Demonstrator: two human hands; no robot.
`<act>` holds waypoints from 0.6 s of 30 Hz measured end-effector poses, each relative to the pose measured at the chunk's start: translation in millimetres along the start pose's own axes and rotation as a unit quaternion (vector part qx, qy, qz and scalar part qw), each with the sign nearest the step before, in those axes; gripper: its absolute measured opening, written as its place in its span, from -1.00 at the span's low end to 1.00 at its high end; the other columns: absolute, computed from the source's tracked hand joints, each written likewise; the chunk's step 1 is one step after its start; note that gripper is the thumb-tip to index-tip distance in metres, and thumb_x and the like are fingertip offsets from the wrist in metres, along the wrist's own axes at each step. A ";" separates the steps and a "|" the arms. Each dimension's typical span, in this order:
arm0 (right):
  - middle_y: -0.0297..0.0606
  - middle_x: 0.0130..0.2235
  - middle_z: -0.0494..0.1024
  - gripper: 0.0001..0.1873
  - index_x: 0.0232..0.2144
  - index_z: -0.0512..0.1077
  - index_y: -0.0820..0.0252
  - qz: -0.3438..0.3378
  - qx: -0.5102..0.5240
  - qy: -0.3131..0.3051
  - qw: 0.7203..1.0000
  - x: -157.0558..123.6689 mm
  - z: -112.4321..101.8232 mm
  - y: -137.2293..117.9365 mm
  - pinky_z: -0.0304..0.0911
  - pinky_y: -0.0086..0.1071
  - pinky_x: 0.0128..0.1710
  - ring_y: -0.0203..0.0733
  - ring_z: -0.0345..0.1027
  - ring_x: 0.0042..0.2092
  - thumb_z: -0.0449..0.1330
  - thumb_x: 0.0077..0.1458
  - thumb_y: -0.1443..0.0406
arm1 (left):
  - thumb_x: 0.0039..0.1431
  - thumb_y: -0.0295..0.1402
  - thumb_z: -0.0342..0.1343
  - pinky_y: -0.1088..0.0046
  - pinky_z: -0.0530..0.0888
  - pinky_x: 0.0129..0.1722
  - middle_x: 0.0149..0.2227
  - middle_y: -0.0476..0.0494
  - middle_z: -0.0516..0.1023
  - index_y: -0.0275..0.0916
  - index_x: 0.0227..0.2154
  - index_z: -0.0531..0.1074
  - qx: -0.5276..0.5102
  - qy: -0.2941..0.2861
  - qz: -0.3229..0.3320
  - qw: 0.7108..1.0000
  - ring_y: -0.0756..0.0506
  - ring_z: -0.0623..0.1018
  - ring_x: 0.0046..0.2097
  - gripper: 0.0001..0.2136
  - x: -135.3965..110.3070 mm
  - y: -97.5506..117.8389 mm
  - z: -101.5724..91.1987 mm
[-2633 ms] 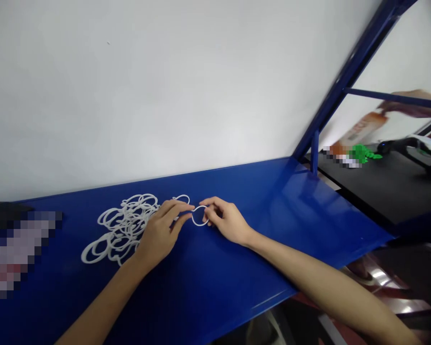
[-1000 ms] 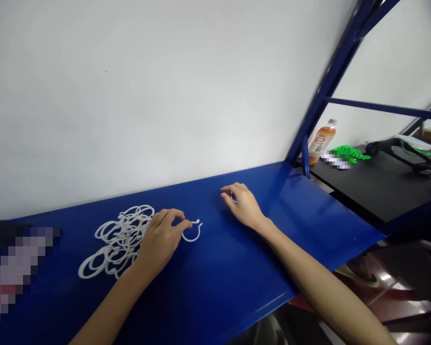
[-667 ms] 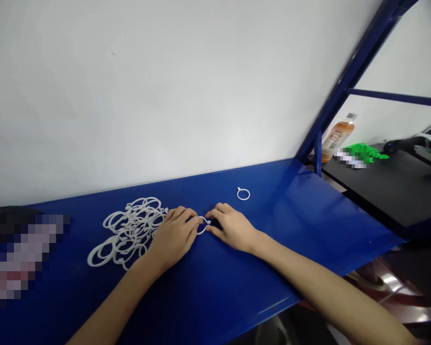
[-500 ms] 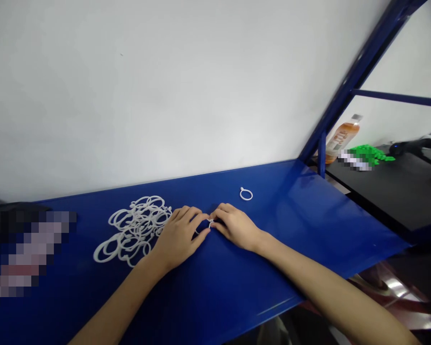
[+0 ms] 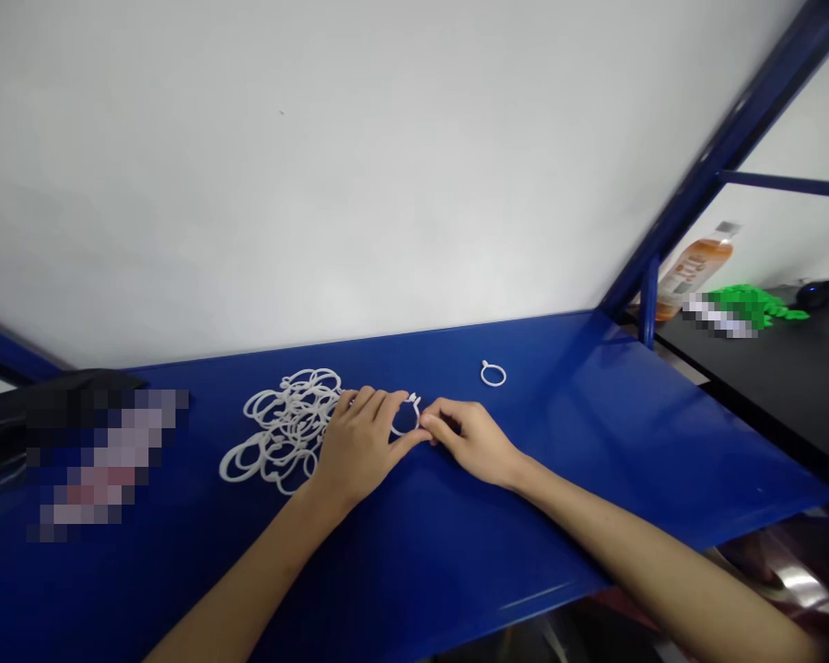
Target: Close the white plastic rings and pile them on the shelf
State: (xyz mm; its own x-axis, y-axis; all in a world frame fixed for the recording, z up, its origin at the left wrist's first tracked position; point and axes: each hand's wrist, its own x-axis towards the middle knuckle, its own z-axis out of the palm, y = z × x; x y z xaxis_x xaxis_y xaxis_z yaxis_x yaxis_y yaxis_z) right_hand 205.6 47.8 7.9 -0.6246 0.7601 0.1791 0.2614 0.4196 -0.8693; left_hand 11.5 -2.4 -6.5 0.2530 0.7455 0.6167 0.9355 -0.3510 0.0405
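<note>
A thin white plastic ring with a small clasp (image 5: 414,400) is held between my two hands, just above the blue tabletop (image 5: 456,552). My left hand (image 5: 363,437) has its fingers and thumb curved around the ring's left side. At the ring's right side, my right hand (image 5: 466,437) pinches it between thumb and fingers, close to my left thumb tip. Left of my left hand lies a tangled pile of similar white rings (image 5: 266,440), partly covered by that hand. One loose white ring (image 5: 494,376) rests on the table beyond my right hand.
A white wall (image 5: 318,184) stands behind the table, with a blue metal frame (image 5: 705,175) at the right. Past it, a black surface (image 5: 746,368) holds a bottle (image 5: 694,272) and a green object (image 5: 750,302). A dark item (image 5: 75,382) and a blurred-out patch lie left.
The view has swung left, shifting everything rightward in it. My right fingers have slid from the ring's clasp down to its side, and the clasp now shows uncovered.
</note>
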 end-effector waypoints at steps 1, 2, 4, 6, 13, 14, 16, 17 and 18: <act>-0.37 -0.43 0.51 -0.69 -0.38 0.44 0.20 0.007 0.015 -0.011 1.000 -0.7 0.9 -0.9 0.21 -0.44 -0.37 -0.33 0.34 -0.41 0.11 0.32 0.14 | 0.27 -0.02 0.09 0.18 0.33 -0.06 -0.27 -0.18 0.60 -0.24 -0.09 0.47 0.002 0.001 0.006 1.000 -0.20 0.51 -0.18 -0.62 0.3 2.1 -1.2; -0.38 -0.45 0.50 -0.68 -0.40 0.43 0.21 0.013 0.031 -0.016 0.999 -1.3 1.9 -1.1 0.19 -0.45 -0.38 -0.33 0.31 -0.43 0.12 0.31 0.12 | 0.27 -0.03 0.09 0.17 0.33 -0.05 -0.27 -0.18 0.60 -0.24 -0.11 0.48 0.003 -0.002 0.013 1.000 -0.20 0.51 -0.19 -0.64 0.6 4.2 -2.3; -0.39 -0.46 0.49 -0.69 -0.39 0.43 0.20 0.024 0.054 -0.010 0.998 -1.8 3.4 0.0 0.19 -0.46 -0.40 -0.33 0.30 -0.43 0.17 0.27 0.09 | 0.27 -0.03 0.09 0.17 0.33 -0.06 -0.29 -0.18 0.59 -0.24 -0.13 0.49 -0.003 -0.007 0.026 1.000 -0.19 0.50 -0.21 -0.64 1.5 7.5 -4.5; -0.37 -0.43 0.51 -0.69 -0.38 0.43 0.21 0.025 0.063 0.006 0.998 -0.7 3.6 3.0 0.22 -0.45 -0.38 -0.33 0.33 -0.42 0.16 0.27 0.09 | 0.28 -0.03 0.08 0.20 0.33 -0.08 -0.29 -0.16 0.58 -0.24 -0.13 0.48 -0.019 -0.010 0.030 0.999 -0.17 0.49 -0.22 -0.64 2.6 8.6 -6.3; -0.34 -0.38 0.57 -0.72 -0.17 0.54 0.18 -0.018 0.019 0.085 0.996 6.2 -8.2 12.3 0.28 -0.44 -0.36 -0.31 0.38 -0.43 0.13 0.32 0.14 | 0.42 -0.29 -0.08 0.28 0.31 -0.10 -0.32 -0.03 0.60 -0.16 -0.31 0.51 -0.100 -0.032 0.027 0.994 -0.08 0.46 -0.24 -0.72 3.8 2.6 -6.9; -0.32 -0.35 0.59 -0.74 -0.16 0.56 0.18 -0.036 0.000 0.088 0.996 6.1 -9.6 12.1 0.30 -0.43 -0.32 -0.30 0.40 -0.40 0.14 0.32 0.16 | 0.42 -0.29 -0.07 0.28 0.30 -0.11 -0.33 -0.02 0.60 -0.16 -0.32 0.51 -0.101 -0.026 0.024 0.994 -0.07 0.46 -0.25 -0.73 3.9 1.8 -6.5; -0.27 -0.29 0.61 -0.76 -0.15 0.58 0.17 -0.074 -0.033 0.082 0.993 4.8 -11.0 10.9 0.32 -0.41 -0.24 -0.27 0.44 -0.33 0.14 0.33 0.21 | 0.40 -0.27 -0.04 0.28 0.31 -0.11 -0.35 -0.02 0.60 -0.17 -0.35 0.51 -0.100 -0.015 0.014 0.995 -0.07 0.46 -0.26 -0.73 4.0 0.2 -5.8; -0.26 -0.28 0.61 -0.75 -0.13 0.58 0.17 -0.092 -0.048 0.074 0.992 3.8 -10.9 10.2 0.32 -0.40 -0.22 -0.26 0.44 -0.30 0.13 0.34 0.22 | 0.40 -0.25 -0.02 0.28 0.31 -0.11 -0.35 -0.02 0.60 -0.17 -0.35 0.50 -0.099 -0.011 0.008 0.995 -0.07 0.46 -0.26 -0.74 4.0 -0.6 -5.5; -0.24 -0.27 0.61 -0.74 -0.12 0.58 0.17 -0.108 -0.065 0.062 0.990 2.8 -10.5 9.5 0.32 -0.39 -0.21 -0.25 0.44 -0.29 0.11 0.35 0.23 | 0.39 -0.23 -0.01 0.28 0.32 -0.11 -0.35 -0.02 0.60 -0.17 -0.36 0.51 -0.098 -0.009 0.002 0.995 -0.07 0.47 -0.27 -0.74 4.0 -1.5 -5.2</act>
State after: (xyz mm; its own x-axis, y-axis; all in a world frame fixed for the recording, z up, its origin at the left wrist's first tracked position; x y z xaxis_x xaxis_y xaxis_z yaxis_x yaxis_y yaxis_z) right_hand 214.0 59.1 4.9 -0.5833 0.6972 0.4167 0.2296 0.6336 -0.7388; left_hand 9.9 -1.8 0.0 0.2628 0.7532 0.6029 0.8685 -0.4569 0.1922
